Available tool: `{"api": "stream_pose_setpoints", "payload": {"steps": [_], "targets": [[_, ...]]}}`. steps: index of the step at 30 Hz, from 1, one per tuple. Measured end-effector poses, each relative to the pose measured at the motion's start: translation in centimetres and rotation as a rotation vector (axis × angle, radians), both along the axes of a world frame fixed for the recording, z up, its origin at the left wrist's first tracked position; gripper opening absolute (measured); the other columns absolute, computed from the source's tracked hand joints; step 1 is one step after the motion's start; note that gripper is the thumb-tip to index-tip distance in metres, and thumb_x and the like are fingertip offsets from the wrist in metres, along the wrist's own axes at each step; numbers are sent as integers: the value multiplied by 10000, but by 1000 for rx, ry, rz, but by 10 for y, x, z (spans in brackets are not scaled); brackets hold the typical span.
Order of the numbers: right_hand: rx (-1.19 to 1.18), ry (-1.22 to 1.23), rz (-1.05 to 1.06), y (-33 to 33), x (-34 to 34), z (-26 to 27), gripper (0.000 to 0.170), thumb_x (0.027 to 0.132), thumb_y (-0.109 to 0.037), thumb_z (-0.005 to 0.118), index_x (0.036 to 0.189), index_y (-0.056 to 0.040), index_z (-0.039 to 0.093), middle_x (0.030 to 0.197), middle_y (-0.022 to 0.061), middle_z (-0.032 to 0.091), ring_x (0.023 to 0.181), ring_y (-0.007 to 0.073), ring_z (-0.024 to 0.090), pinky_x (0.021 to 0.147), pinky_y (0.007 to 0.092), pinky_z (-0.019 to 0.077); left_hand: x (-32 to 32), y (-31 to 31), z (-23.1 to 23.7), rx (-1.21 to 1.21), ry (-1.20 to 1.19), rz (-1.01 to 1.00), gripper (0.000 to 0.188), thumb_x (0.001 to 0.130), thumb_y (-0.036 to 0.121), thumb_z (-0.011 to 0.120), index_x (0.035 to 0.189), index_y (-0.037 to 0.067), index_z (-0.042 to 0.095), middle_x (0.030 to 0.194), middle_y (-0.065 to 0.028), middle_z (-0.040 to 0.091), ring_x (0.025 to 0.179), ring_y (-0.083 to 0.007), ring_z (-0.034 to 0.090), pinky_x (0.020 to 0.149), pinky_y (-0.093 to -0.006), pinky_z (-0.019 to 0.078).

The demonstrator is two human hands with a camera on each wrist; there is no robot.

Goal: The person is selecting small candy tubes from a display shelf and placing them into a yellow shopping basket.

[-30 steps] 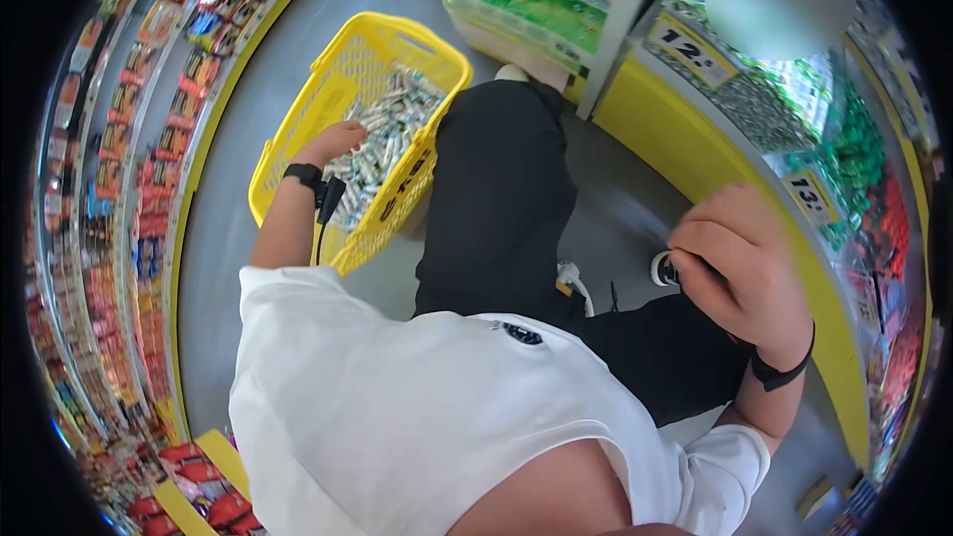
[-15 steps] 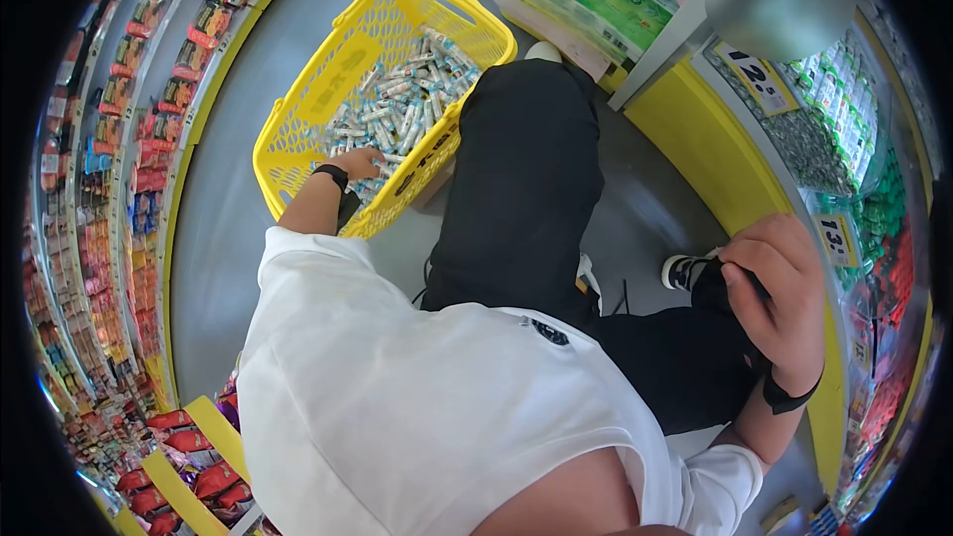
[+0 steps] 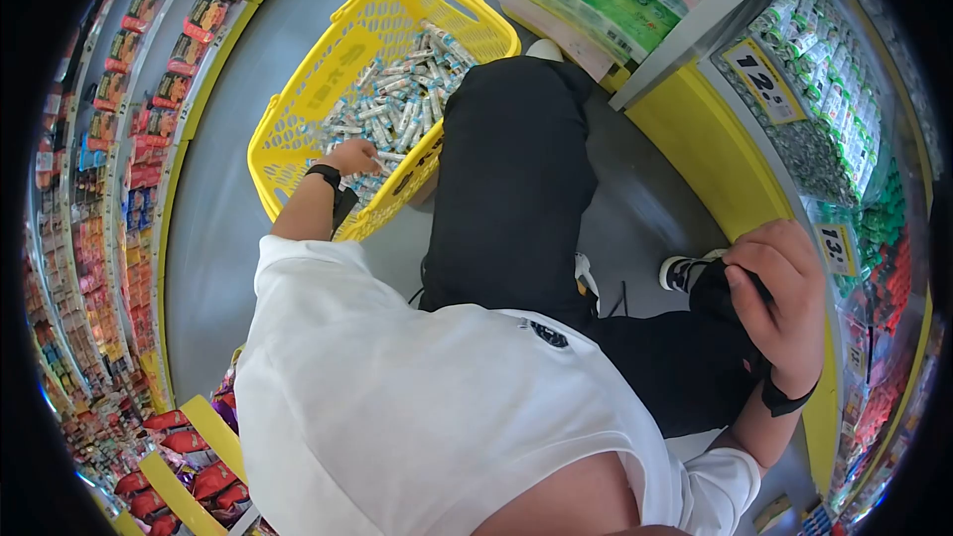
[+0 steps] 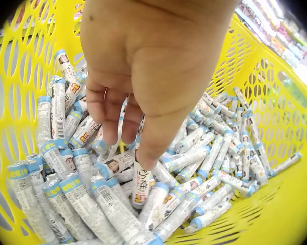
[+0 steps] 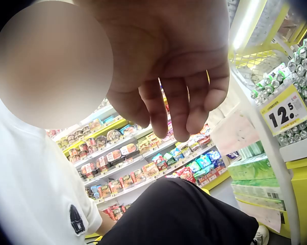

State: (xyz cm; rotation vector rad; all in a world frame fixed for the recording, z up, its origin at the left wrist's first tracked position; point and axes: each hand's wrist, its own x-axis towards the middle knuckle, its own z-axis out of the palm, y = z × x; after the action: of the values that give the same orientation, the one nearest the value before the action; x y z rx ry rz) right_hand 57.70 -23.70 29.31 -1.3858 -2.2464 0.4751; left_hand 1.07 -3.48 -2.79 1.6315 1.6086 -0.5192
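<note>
A yellow basket (image 3: 320, 69) holds a heap of white tube packs with light-blue ends (image 3: 402, 89). Inside its near end is my left hand (image 3: 349, 158), reaching down into the heap. In the left wrist view my left hand (image 4: 148, 66) pinches one tube pack (image 4: 142, 185) between thumb and fingers, above other packs (image 4: 92, 199). My right hand (image 3: 779, 288) hangs over the bent right knee, away from the basket. The right wrist view shows that hand (image 5: 169, 61) with loosely bent fingers and nothing in them.
Shelves of packaged food (image 3: 129, 139) line the left side. At the right stand a shelf with tubes behind a 12.5 price sign (image 3: 764, 81) and a yellow shelf base (image 3: 695, 139). Green packs (image 3: 596, 0) are stacked beyond the basket. Grey floor (image 3: 213, 238) shows beside it.
The left hand has gone lower into the heap, its fingers now around a pack. The right hand has moved slightly down and outward, and the view has shifted.
</note>
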Motion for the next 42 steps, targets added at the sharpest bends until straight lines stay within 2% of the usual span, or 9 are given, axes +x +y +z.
{"api": "stream_pose_setpoints", "payload": {"steps": [5, 9, 13, 18, 25, 29, 32, 36, 42], "targets": [[2, 0, 2, -2, 0, -1, 99, 742, -53, 678, 815, -41, 613, 798, 88, 594, 714, 288, 551, 644, 390, 404, 0, 6, 14, 105, -306, 299, 291, 757, 168, 743, 987, 61, 601, 841, -59, 667, 698, -138, 631, 560, -304, 459], [-7, 1, 0, -2, -1, 0, 101, 741, -49, 682, 818, -40, 617, 798, 90, 592, 719, 290, 552, 652, 392, 410, 21, 14, 46, 212, -675, 552, 226, 826, 114, 675, 1027, 89, 575, 860, 1, 649, 725, -80, 615, 645, -249, 470], [7, -5, 6, -3, -1, 0, 109, 737, -51, 691, 820, -44, 620, 796, 88, 589, 725, 288, 555, 658, 390, 416, 66, 24, 108, 312, -823, 541, 171, 893, 174, 641, 1052, 118, 616, 867, 44, 620, 821, -54, 600, 724, -231, 466], [14, -24, 5, -5, -3, 1, 115, 737, -57, 698, 827, -56, 626, 796, 79, 590, 732, 278, 561, 663, 389, 424, 125, 34, 179, 366, -1066, 386, 224, 953, 126, 570, 1159, 38, 589, 961, 8, 575, 882, -99, 588, 814, -295, 501], [47, -28, 14, -8, 0, 1, 130, 752, -77, 700, 862, -65, 633, 819, 72, 595, 754, 268, 575, 664, 381, 434, 219, 10, 272, 293, -1330, 120, 292, 914, 76, 595, 1197, 31, 537, 969, -25, 593, 886, -114, 589, 820, -277, 487], [81, -46, -17, -9, -1, 3, 202, 759, -88, 702, 943, -74, 620, 937, 88, 602, 804, 268, 586, 700, 375, 458, 281, -5, 289, 154, -1467, 23, 309, 867, 34, 651, 1141, 40, 507, 938, -36, 606, 876, -114, 605, 790, -254, 486], [111, -54, -86, -9, 1, 5, 356, 745, -136, 737, 1070, -82, 601, 1155, 129, 563, 938, 287, 598, 781, 381, 488, 329, -20, 291, -64, -1580, -44, 266, 866, 12, 666, 1090, 53, 529, 928, -32, 624, 854, -107, 624, 759, -246, 497], [174, 77, -133, -10, 7, 4, 649, 686, -223, 811, 1268, -112, 545, 1400, 201, 392, 1186, 371, 509, 900, 425, 486, 379, -41, 301, -275, -1556, -117, 294, 874, 55, 680, 1122, 70, 521, 905, -12, 615, 818, -77, 575, 719, -224, 452], [279, 78, -197, -9, 17, 3, 689, 674, -213, 821, 1293, -143, 527, 1400, 197, 404, 1195, 393, 478, 923, 453, 459, 419, -57, 311, -422, -1528, -186, 297, 897, 112, 670, 1144, 75, 509, 907, -10, 618, 820, -67, 560, 699, -224, 437]]}}
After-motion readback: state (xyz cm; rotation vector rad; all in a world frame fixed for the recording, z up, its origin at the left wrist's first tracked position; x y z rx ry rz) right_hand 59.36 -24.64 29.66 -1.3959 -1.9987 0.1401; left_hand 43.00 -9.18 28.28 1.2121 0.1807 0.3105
